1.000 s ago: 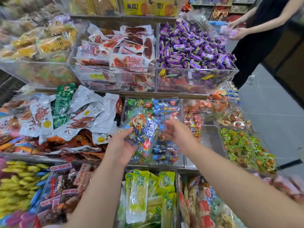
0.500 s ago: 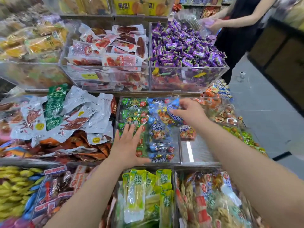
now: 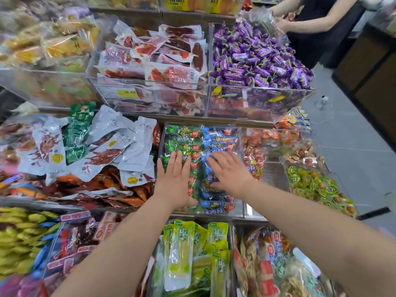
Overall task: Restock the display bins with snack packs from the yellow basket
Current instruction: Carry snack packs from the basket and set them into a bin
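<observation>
Left grip (image 3: 174, 181) flat on green packs (image 3: 182, 144), right grip (image 3: 230, 172) on blue packs (image 3: 220, 142).

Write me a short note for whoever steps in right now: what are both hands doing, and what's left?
Left hand: open, pressing flat on the green snack packs.
Right hand: open, flat on the blue snack packs.
Done: both sorts lie in rows in the clear middle bin.
Left: the yellow basket is out of view; the next bin right shows bare floor, probably next.
</observation>
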Motion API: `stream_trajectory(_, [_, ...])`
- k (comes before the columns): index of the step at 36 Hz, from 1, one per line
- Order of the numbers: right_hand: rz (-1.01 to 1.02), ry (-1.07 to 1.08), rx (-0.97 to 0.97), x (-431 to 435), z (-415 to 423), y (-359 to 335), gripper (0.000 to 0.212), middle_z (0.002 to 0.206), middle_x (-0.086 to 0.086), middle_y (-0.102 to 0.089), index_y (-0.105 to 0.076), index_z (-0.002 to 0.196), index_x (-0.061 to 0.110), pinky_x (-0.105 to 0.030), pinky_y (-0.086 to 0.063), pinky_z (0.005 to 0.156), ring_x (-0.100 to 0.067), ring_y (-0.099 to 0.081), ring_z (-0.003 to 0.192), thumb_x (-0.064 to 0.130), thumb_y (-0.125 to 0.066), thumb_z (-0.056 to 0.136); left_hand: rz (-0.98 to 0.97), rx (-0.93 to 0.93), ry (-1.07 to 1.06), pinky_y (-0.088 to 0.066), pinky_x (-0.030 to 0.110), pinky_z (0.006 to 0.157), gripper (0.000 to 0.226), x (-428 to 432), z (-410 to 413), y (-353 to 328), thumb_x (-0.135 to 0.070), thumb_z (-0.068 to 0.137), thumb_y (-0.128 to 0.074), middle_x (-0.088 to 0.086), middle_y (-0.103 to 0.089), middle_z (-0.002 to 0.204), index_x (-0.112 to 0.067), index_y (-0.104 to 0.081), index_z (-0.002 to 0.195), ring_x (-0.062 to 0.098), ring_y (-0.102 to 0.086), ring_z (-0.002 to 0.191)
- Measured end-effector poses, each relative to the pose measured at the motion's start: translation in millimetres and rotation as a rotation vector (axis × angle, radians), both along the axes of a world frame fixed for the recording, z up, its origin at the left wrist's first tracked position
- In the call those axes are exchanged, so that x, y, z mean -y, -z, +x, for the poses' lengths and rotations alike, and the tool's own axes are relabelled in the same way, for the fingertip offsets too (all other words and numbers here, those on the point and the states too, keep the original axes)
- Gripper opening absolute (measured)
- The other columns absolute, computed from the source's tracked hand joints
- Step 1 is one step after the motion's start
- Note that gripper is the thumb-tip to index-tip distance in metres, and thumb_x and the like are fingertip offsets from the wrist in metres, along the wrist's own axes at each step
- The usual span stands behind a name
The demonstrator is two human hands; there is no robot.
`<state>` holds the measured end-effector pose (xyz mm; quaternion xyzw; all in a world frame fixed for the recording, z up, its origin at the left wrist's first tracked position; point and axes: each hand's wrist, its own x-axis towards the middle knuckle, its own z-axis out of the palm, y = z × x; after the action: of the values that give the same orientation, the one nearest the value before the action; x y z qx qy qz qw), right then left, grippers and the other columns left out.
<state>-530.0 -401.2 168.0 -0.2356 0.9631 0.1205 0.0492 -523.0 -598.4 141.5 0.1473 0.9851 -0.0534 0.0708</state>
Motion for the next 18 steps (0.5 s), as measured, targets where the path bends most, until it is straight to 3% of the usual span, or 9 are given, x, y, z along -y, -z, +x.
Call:
stream_trajectory(3, [0.048, 0.098, 0.014, -2, -8, 2, 0.096, 0.159, -0.007, -0.001, 0.013, 0.149, 0.013, -0.047, 0.002, 0.116, -0.026, 0.001, 0.146, 0.067, -0.037, 0.088, -0.011, 0.001, 0.002, 0.017, 0.062, 0.109, 0.137, -1, -2, 1, -0.087, 0.061, -0.052, 0.015, 0.023, 0.158, -0.015, 0.024, 0.149, 0.034, 0.024, 0.145])
stream_trajectory(9, [0.087, 0.179, 0.020, 28, -9, 18, 0.114, 0.156, -0.019, -0.008, 0.013, 0.147, 0.003, -0.049, -0.009, 0.115, -0.036, -0.009, 0.143, 0.068, -0.053, 0.079, -0.033, 0.005, -0.008, 0.020, 0.061, 0.108, 0.139, -4, -5, 2, -0.086, 0.059, -0.053, 0.020, 0.029, 0.155, -0.014, 0.025, 0.148, 0.037, 0.028, 0.142])
stream_trajectory(13, [0.065, 0.240, 0.002, 24, -13, 29, 0.118, 0.142, -0.010, -0.023, 0.016, 0.147, 0.010, -0.045, -0.020, 0.109, -0.031, -0.025, 0.131, 0.073, -0.052, 0.074, -0.026, 0.011, -0.014, 0.017, 0.060, 0.110, 0.139, -4, -5, 3, -0.086, 0.060, -0.054, 0.021, 0.028, 0.155, -0.013, 0.025, 0.148, 0.037, 0.027, 0.143])
stream_trajectory(18, [0.086, 0.333, 0.081, 21, -35, 32, 0.120, 0.136, -0.007, -0.020, 0.023, 0.145, 0.015, -0.050, -0.016, 0.108, -0.030, -0.021, 0.128, 0.079, -0.046, 0.072, -0.035, 0.022, -0.038, 0.014, 0.058, 0.112, 0.140, -5, -4, 2, -0.088, 0.060, -0.052, 0.026, 0.024, 0.155, -0.011, 0.026, 0.147, 0.040, 0.022, 0.144])
